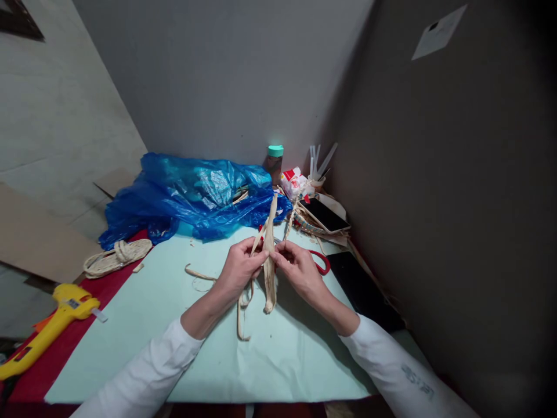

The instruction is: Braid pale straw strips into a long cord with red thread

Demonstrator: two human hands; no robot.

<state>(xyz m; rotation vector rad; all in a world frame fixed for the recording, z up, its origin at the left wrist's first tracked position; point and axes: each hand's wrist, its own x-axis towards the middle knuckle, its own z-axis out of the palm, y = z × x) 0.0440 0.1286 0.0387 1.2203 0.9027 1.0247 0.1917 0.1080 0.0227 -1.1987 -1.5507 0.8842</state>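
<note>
A long, pale dried strip [270, 284], like a corn husk or dried leaf, stands lengthwise between my hands over the table's middle. My left hand [243, 261] pinches its left edge, and a narrower strip sticks up by those fingers. On the other edge, my right hand [296, 264] grips the same strip with thumb and fingers. Thin curled strips [240, 319] hang or lie beneath my left hand; whether they are attached is hidden. Red-handled scissors [322, 263] lie partly behind my right hand.
A yellow glue gun [56, 325] and a woven slipper-like piece [117, 257] lie at left. Behind are a blue plastic bag [191, 191] and a jar with a green lid [275, 157]. At right, a phone [326, 215] and black flat object [363, 287] lie near the wall.
</note>
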